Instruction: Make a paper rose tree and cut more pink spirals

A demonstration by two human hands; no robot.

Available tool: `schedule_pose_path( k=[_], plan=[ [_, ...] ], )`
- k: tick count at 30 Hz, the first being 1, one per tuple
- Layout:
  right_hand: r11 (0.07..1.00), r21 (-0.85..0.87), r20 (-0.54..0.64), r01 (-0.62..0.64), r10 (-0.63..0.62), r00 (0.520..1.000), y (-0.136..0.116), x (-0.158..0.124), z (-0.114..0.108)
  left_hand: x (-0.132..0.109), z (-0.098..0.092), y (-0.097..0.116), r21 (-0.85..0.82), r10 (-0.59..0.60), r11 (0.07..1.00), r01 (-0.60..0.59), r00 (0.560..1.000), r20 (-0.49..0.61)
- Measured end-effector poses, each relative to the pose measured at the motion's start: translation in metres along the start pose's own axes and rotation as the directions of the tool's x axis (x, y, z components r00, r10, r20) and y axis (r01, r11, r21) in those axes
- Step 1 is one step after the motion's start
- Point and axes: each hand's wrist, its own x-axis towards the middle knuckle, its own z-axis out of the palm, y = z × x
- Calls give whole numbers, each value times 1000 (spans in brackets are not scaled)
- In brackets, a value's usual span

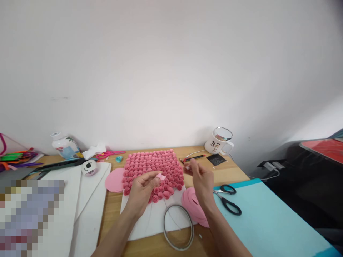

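My left hand pinches a small light-pink paper piece between thumb and fingers, over the front part of a block of rolled pink paper roses. The roses stand in close rows on a white board. To the right, my right hand is raised with its fingers closed together; a small pale bit may be at the fingertips, too small to name. Below that hand lies a pile of pink paper circles, partly hidden by the wrist. A grey ring rests at the board's front edge.
Black-handled scissors lie on a turquoise sheet at right. Behind stand a white mug and a dark card. At left are a pink paper disc, pink scissors, a white bottle and white boards.
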Motion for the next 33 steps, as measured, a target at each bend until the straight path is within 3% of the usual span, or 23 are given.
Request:
schedule_pose_path(
  k=[3,5,8,10,12,13,19,25,30,33],
  plan=[
    [965,-200,-195,171,-210,958,5,12,-10,0,0,1,-186,-69,979,80,996,63],
    [929,-240,-163,282,-325,932,8,14,-12,0,0,2,-250,-87,962,109,991,100],
    [887,-156,149,434,-413,899,8,4,-5,0,-2,3,-299,-105,945,134,988,110],
    [833,-77,369,547,-486,792,6,-7,3,1,-3,4,-317,-107,938,137,988,108],
    [778,-18,464,628,-550,695,4,-16,9,2,-3,4,-312,-105,941,134,989,106],
    [772,1,475,635,-559,679,2,-20,11,2,-3,4,-297,-100,946,127,989,105],
    [913,4,502,409,-355,789,-3,-24,13,0,0,4,-48,-19,999,24,993,113],
    [960,-6,550,281,-231,802,-4,-21,12,-4,1,9,254,63,962,-100,987,150],
    [960,5,524,281,-242,816,-3,-26,16,-4,3,10,301,100,943,-140,984,145],
    [976,41,501,214,-206,840,-1,-29,20,-5,5,9,293,110,944,-152,982,155]
  ],
)
